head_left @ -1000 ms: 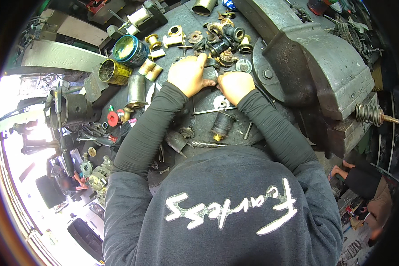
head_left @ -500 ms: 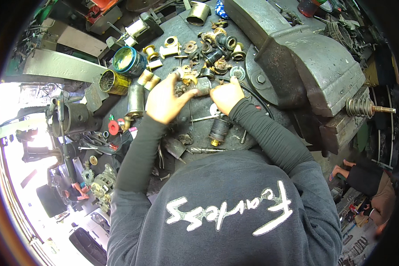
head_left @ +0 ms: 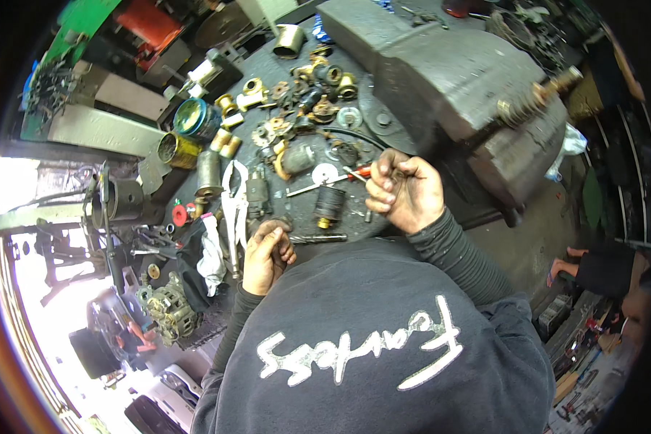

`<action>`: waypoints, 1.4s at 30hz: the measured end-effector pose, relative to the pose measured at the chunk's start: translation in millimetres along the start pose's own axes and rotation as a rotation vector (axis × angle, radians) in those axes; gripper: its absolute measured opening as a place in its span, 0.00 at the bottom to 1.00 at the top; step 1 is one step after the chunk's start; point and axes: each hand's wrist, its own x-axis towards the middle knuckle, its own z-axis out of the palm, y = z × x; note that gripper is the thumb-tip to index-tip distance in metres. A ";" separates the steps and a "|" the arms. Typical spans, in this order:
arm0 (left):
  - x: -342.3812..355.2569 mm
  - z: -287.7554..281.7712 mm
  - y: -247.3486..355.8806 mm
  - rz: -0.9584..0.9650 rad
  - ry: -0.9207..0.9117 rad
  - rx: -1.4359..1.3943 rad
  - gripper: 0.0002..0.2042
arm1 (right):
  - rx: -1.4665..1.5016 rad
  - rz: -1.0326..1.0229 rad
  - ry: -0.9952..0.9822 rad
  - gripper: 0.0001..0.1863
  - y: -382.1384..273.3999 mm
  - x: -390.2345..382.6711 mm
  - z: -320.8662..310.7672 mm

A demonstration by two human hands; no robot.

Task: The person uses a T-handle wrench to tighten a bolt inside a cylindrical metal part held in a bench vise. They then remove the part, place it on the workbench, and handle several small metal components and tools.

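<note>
My right hand (head_left: pixel 412 189) is raised over the bench's right side, its fingers curled together around something small and dark that I cannot make out. Beside those fingertips lies a screwdriver (head_left: pixel 333 181) with a red handle. Low at the bench's near edge is my left hand (head_left: pixel 265 257), fingers bent inward; whatever they hold is hidden. A steel drill bit (head_left: pixel 318 238) lies just right of it, and silver locking pliers (head_left: pixel 233 202) lie beyond it. Between the hands stands a black ribbed cylinder with a brass tip (head_left: pixel 330 206). Farther off sits a grey metal cylinder (head_left: pixel 299 159).
A large grey bench vise (head_left: pixel 456 79) fills the far right. Several brass and rusty parts (head_left: pixel 318 94) are heaped at the back. A blue tub (head_left: pixel 195 117), a yellow can (head_left: pixel 177 150) and a metal sleeve (head_left: pixel 208 173) line the left. An alternator-like unit (head_left: pixel 170 307) sits lower left.
Both hands have left the grey cylinder and drawn back toward me, the left to the near edge, the right to the right. The locking pliers have come into sight. The whole view has shifted.
</note>
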 end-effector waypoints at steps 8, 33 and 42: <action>-4.4 66.2 -42.2 -0.104 -0.190 0.293 0.08 | 0.120 -0.129 -0.043 0.28 -8.5 -125.8 -6.8; -307.9 378.0 -525.4 -1.139 -1.303 0.923 0.10 | 0.154 -2.020 0.751 0.34 371.6 -780.8 87.9; -526.7 462.2 -673.1 -1.823 -1.412 0.906 0.21 | 0.187 -2.478 0.424 0.39 416.6 -929.7 52.4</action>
